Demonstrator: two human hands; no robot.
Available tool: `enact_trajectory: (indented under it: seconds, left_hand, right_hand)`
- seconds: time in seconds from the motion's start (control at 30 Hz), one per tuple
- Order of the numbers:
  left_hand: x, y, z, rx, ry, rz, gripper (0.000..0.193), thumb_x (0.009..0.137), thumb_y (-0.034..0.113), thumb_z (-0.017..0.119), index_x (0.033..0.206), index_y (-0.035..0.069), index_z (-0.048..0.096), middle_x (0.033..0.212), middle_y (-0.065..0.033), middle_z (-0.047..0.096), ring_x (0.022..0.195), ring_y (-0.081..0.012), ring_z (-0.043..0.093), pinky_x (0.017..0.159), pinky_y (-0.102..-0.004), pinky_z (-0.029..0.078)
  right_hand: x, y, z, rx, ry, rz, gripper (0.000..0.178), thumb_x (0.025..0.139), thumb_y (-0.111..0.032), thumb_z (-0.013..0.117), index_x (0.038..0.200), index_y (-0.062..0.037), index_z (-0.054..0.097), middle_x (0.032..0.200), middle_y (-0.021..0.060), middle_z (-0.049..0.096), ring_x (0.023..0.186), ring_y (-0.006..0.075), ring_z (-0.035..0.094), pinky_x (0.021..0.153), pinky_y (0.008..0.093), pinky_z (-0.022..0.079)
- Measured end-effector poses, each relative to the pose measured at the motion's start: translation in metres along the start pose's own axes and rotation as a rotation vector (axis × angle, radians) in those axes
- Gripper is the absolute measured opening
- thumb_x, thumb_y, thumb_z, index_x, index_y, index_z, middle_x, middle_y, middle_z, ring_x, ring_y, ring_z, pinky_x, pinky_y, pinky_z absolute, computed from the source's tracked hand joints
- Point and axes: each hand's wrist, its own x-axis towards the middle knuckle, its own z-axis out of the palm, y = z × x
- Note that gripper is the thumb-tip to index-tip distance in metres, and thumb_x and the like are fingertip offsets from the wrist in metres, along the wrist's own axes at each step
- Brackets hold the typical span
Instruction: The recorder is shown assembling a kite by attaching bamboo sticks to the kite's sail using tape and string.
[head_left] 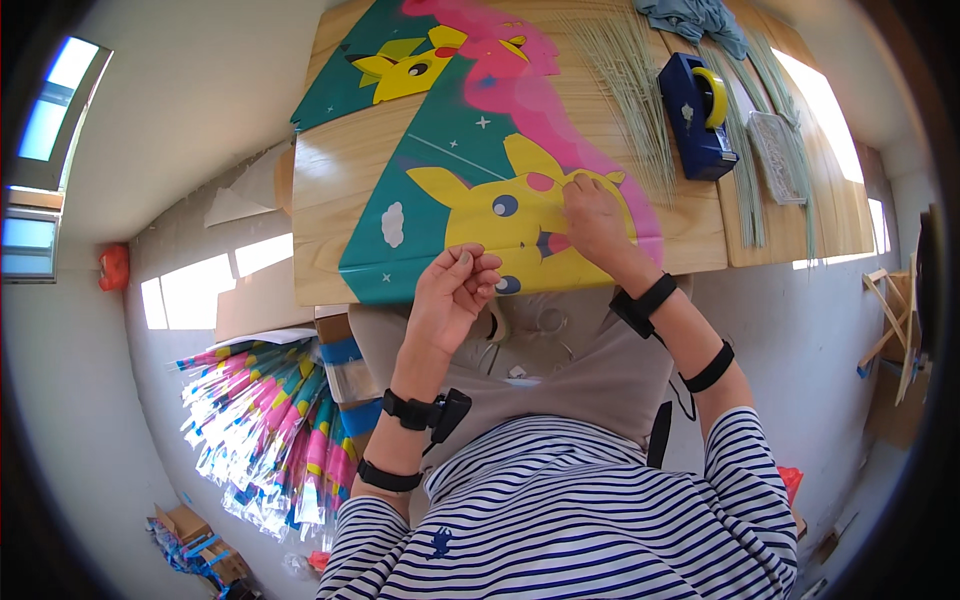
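A large printed sheet (400,190) in green, pink and yellow, with a big-eyed cartoon face, lies on the wooden table in front of me. Its near edge hangs at the table's front. Over that edge, by the lower printed eye, my left hand (458,290) is raised with its fingers curled in and the thumb against them; whether anything small is between them is hidden. My right hand (597,218) rests on the yellow face near the red cheek, fingertips pinched together at the sheet. What they pinch cannot be made out. A thin pale line (455,155) crosses the green part.
Another printed sheet (400,70) lies farther back. At the right are thin pale sticks (625,90), a blue tape dispenser (690,120) with yellow tape, a clear plastic box (775,155) and a grey-blue cloth (695,20). Colourful bundles in clear sleeves (270,420) sit low at my left.
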Motion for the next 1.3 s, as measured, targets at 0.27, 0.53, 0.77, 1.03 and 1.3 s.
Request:
enact_trajectory:
  seconds: [0.27, 0.53, 0.77, 1.03, 1.3]
  left_hand:
    - [0.003, 0.023, -0.024, -0.008, 0.016, 0.194, 0.023, 0.103, 0.015, 0.058, 0.121, 0.001, 0.056, 0.085, -0.0092, 0.068, 0.067, -0.0140, 0.062, 0.057, -0.0232, 0.047]
    - [-0.011, 0.007, -0.019, 0.150, 0.023, 0.174, 0.012, 0.103, 0.015, 0.059, 0.105, 0.003, 0.061, 0.080, -0.0065, 0.065, 0.063, -0.0124, 0.057, 0.057, -0.0231, 0.046]
    - [-0.022, 0.007, -0.014, 0.185, 0.031, 0.282, 0.011, 0.102, 0.012, 0.059, 0.105, 0.002, 0.061, 0.079, -0.0073, 0.065, 0.063, -0.0126, 0.057, 0.058, -0.0229, 0.048]
    - [-0.029, -0.042, 0.023, 0.191, -0.183, -0.093, 0.020, 0.104, 0.014, 0.056, 0.118, 0.000, 0.059, 0.100, -0.0149, 0.071, 0.081, -0.0174, 0.067, 0.072, -0.0254, 0.054]
    - [-0.020, -0.028, 0.011, 0.077, -0.016, 0.003, 0.032, 0.106, 0.010, 0.045, 0.133, -0.006, 0.050, 0.131, -0.0232, 0.061, 0.122, -0.0327, 0.063, 0.102, -0.0400, 0.055]
  right_hand:
    - [-0.081, -0.041, -0.106, 0.641, -0.326, 0.232, 0.007, 0.086, 0.005, 0.056, 0.090, 0.0016, 0.050, 0.083, 0.0185, 0.053, 0.076, 0.0373, 0.053, 0.069, 0.0411, 0.044]
    - [-0.134, -0.050, -0.139, 0.611, -0.321, 0.363, 0.007, 0.086, 0.003, 0.056, 0.091, 0.0011, 0.052, 0.083, 0.0163, 0.053, 0.077, 0.0337, 0.052, 0.071, 0.0383, 0.044]
    - [-0.141, -0.053, -0.144, 0.629, -0.313, 0.365, 0.009, 0.086, 0.003, 0.058, 0.093, 0.0012, 0.053, 0.085, 0.0162, 0.055, 0.078, 0.0332, 0.053, 0.072, 0.0381, 0.045]
    - [-0.107, -0.098, -0.125, 0.608, -0.001, 0.244, 0.012, 0.087, 0.003, 0.062, 0.097, -0.0003, 0.065, 0.087, 0.0159, 0.063, 0.077, 0.0347, 0.063, 0.068, 0.0384, 0.050]
    - [-0.118, -0.102, -0.122, 0.462, 0.083, 0.280, 0.013, 0.082, 0.004, 0.064, 0.092, -0.0036, 0.066, 0.081, 0.0125, 0.062, 0.068, 0.0336, 0.063, 0.059, 0.0390, 0.049]
